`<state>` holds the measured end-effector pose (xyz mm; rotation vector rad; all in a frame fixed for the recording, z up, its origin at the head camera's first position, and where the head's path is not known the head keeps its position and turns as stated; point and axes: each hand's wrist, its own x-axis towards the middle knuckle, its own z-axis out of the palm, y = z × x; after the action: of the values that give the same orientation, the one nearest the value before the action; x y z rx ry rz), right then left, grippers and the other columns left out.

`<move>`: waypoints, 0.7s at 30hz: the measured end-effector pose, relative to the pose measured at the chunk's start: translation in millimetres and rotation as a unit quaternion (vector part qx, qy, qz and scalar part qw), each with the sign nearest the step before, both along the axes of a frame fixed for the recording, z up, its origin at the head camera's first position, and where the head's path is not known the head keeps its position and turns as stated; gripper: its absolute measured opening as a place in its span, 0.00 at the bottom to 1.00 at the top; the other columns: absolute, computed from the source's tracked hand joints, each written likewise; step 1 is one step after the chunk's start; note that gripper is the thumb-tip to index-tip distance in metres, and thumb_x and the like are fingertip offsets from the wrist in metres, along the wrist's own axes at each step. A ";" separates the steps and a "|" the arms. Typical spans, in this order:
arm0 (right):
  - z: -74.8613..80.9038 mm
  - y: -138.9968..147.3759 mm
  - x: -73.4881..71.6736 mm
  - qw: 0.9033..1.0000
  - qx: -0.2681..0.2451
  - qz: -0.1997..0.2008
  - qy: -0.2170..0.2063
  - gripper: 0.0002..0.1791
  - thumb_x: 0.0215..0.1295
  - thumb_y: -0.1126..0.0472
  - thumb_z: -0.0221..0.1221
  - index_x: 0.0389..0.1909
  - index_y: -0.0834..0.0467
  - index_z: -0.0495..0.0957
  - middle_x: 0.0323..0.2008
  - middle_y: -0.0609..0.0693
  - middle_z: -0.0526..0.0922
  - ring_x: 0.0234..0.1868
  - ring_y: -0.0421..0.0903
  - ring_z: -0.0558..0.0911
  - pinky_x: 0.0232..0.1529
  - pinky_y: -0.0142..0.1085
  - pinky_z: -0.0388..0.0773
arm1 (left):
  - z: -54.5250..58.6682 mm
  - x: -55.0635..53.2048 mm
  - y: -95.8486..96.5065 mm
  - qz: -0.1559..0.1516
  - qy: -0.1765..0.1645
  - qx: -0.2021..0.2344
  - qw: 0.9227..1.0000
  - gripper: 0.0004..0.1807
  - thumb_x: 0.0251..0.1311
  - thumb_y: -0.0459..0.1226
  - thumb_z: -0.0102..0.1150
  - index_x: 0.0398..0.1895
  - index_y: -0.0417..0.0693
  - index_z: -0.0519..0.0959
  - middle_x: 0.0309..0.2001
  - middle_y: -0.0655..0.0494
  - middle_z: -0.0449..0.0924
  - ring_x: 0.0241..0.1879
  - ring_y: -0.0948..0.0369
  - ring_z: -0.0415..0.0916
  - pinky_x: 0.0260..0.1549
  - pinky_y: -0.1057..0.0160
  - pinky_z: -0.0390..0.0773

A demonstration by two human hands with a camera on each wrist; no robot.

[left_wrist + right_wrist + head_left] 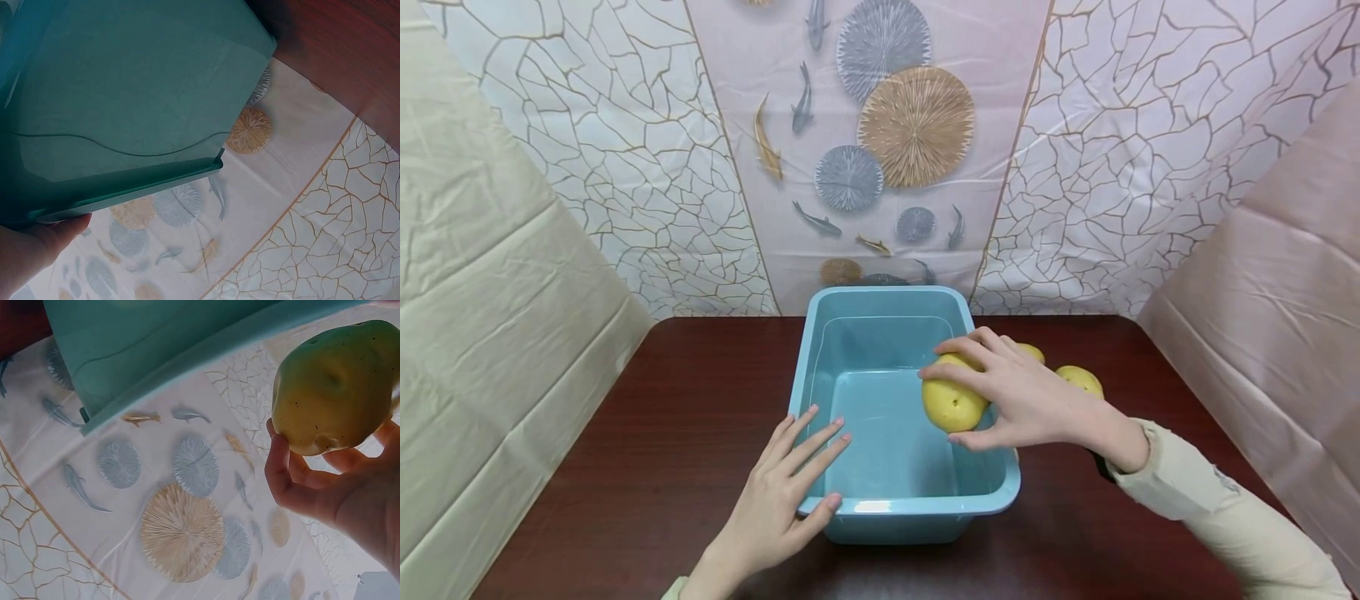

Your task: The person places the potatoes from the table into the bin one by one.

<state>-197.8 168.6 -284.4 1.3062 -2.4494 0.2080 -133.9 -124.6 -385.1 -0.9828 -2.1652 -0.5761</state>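
A yellow potato is in my right hand, held above the right side of a blue plastic basin. The right wrist view shows the fingers curled round the potato, its skin dotted with dark specks. My left hand lies at the basin's near left corner, fingers spread and reaching over the rim. Seen from the left wrist, part of that hand is right at the rim of the basin. The bare floor of the basin shows in the head view.
Two more potatoes, one beyond my right wrist and one partly hidden by that hand, lie right of the basin on the dark red-brown table. A patterned cloth hangs behind, with plain fabric walls at both sides.
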 end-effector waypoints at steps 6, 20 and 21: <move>5.4 -4.1 0.5 1.000 0.017 0.016 0.008 0.33 0.39 0.38 0.62 0.53 0.38 0.69 0.52 0.44 0.69 0.49 0.41 0.64 0.39 0.37 0.66 | 0.2 0.4 0.9 0.001 0.003 0.001 1.000 0.26 0.64 0.51 0.35 0.59 0.50 0.68 0.59 0.52 0.70 0.66 0.51 0.55 0.66 0.54 0.47; 17.9 -11.1 -0.1 0.997 0.042 0.056 0.011 0.34 0.39 0.38 0.62 0.52 0.39 0.68 0.51 0.46 0.71 0.47 0.43 0.66 0.36 0.37 0.65 | 0.6 0.6 1.0 0.001 -0.006 0.001 1.000 0.26 0.64 0.52 0.36 0.59 0.51 0.68 0.59 0.53 0.69 0.66 0.51 0.54 0.68 0.58 0.42; 19.1 -11.9 -0.2 0.997 0.044 0.060 0.011 0.34 0.39 0.38 0.62 0.52 0.40 0.68 0.51 0.46 0.71 0.47 0.43 0.66 0.36 0.37 0.65 | 0.6 0.6 1.0 0.000 -0.005 0.002 1.000 0.26 0.64 0.52 0.36 0.59 0.51 0.68 0.59 0.53 0.70 0.66 0.51 0.54 0.68 0.57 0.42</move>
<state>-198.1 156.7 -265.3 1.4872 -2.3883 0.1159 -133.3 -123.6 -384.5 -0.9793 -2.1733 -0.5855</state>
